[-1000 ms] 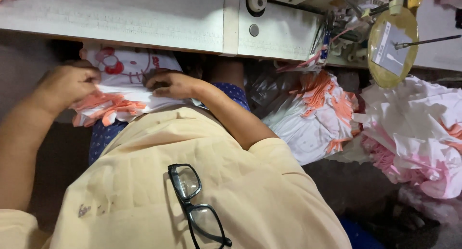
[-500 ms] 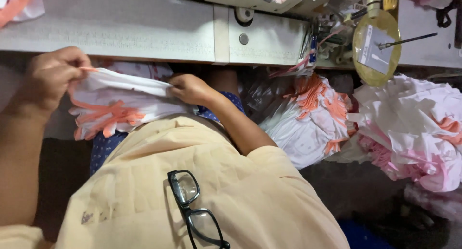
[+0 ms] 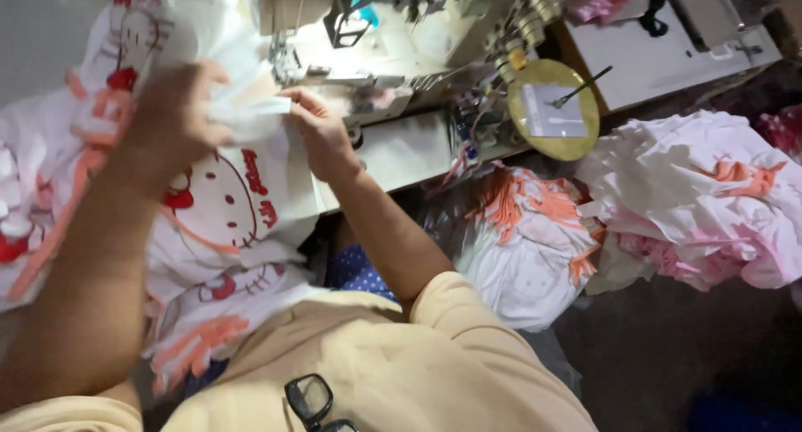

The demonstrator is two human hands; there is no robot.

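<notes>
My left hand and my right hand both grip the top edge of a white garment printed with a cartoon cat and trimmed in orange. The cloth is lifted onto the grey sewing table, just in front of the sewing machine. Its lower part hangs down over my lap. My left hand is blurred and bunches the fabric; my right hand pinches the edge near the machine's needle area.
A round yellow disc with a clear packet hangs at the table's right. Piles of white, pink and orange garments and a bagged bundle lie right of my knees. Black glasses hang from my yellow shirt.
Both hands have lifted the garment from my lap up onto the table by the machine. My view has tilted upward, so the machine is now in sight.
</notes>
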